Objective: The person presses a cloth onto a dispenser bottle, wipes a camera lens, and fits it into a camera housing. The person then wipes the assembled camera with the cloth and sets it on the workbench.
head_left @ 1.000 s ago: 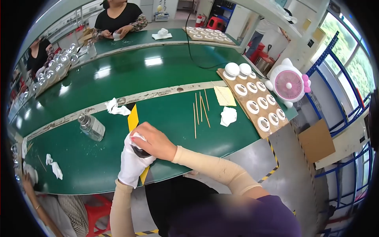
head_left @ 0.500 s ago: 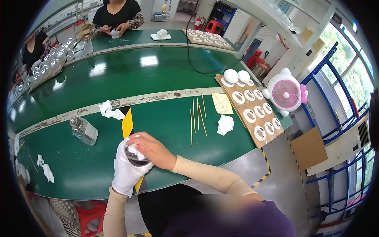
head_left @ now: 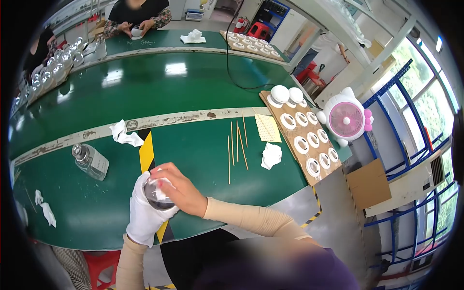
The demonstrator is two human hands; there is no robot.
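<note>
My left hand (head_left: 142, 217), in a white glove, is wrapped around a clear, shiny dome-shaped cover (head_left: 156, 199) whose lower part looks dark. Bare, my right hand (head_left: 183, 192) bends over the top of the cover, its fingers holding a small white cloth (head_left: 165, 188) against the surface. The fingertips are slightly blurred. Both hands are over the front of the green bench (head_left: 203, 154), beside a yellow-and-black tape strip (head_left: 147, 151). A clear bottle (head_left: 91, 162) with a pump-like top stands to the left of the hands.
Several wooden sticks (head_left: 229, 159) lie right of my hands, near a yellow perforated cloth (head_left: 267, 128) and a crumpled white cloth (head_left: 271, 156). A board (head_left: 296, 135) carries white ring-shaped parts. Behind it stands a pink-and-white fan (head_left: 346, 120). Across the bench, a person (head_left: 137, 19) handles a white part.
My right fingers and the cloth have shifted slightly over the cover, whose clear surface shows more. My left hand keeps its hold. The whole view has shifted a little.
</note>
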